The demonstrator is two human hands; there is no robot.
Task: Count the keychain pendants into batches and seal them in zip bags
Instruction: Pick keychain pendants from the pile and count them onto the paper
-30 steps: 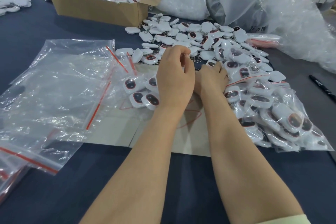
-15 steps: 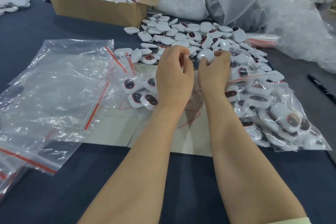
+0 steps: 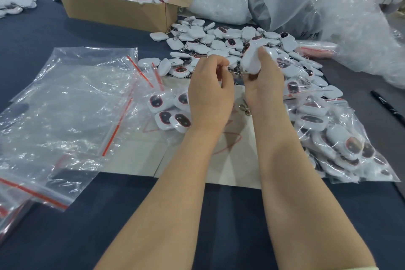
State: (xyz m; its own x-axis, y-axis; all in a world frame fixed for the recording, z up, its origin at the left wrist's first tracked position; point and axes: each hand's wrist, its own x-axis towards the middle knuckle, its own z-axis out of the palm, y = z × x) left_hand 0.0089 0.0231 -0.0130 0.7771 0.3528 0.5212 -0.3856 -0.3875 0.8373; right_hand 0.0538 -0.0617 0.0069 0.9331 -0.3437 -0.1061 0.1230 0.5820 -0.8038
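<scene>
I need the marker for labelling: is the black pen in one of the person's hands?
No, the black pen lies on the table at the right edge, untouched; the right hand grips white pendants.

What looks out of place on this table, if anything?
Little stands out. A metal clasp shows alone over the paper sheet beside the right hand, with no pendant visibly attached; it may dangle from the pendants that hand grips. One stray pendant lies apart from the loose pile.
</scene>
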